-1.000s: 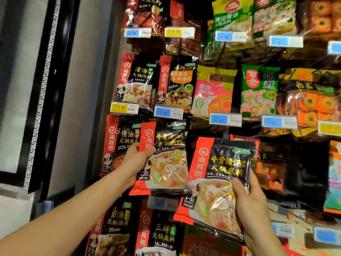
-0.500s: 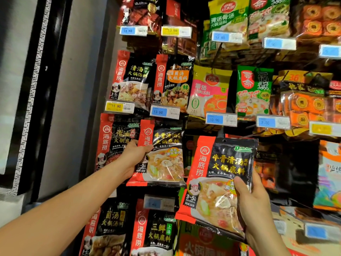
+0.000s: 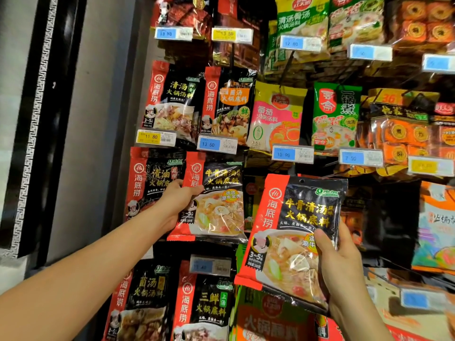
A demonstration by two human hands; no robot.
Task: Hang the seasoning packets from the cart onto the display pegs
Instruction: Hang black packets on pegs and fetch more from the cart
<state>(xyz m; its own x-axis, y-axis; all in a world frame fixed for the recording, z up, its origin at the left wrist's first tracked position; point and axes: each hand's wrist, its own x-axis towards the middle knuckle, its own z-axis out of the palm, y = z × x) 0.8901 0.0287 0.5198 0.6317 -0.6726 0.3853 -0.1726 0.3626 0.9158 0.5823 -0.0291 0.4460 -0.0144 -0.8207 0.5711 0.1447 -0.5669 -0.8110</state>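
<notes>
My left hand (image 3: 175, 200) grips the left edge of a red-and-black seasoning packet (image 3: 218, 200) that hangs in the display's third row. My right hand (image 3: 341, 262) holds a matching red-and-black packet (image 3: 293, 232) by its right side, thumb on the front, tilted and apart from the rack, below and to the right of the hanging one. Its hang hole shows at the top edge. The peg behind the hanging packet is hidden. The cart is out of view.
Rows of packets fill the pegs: black-and-red ones (image 3: 172, 102) on the left, a yellow-pink one (image 3: 277, 116) and a green one (image 3: 336, 116) to the right. Price tags (image 3: 216, 144) sit under each row. A grey wall with a black frame (image 3: 49, 119) borders the left.
The packet in my right hand has risen a little and come nearer the rack. My left hand stays on the hanging packet's edge. The view has moved slightly closer.
</notes>
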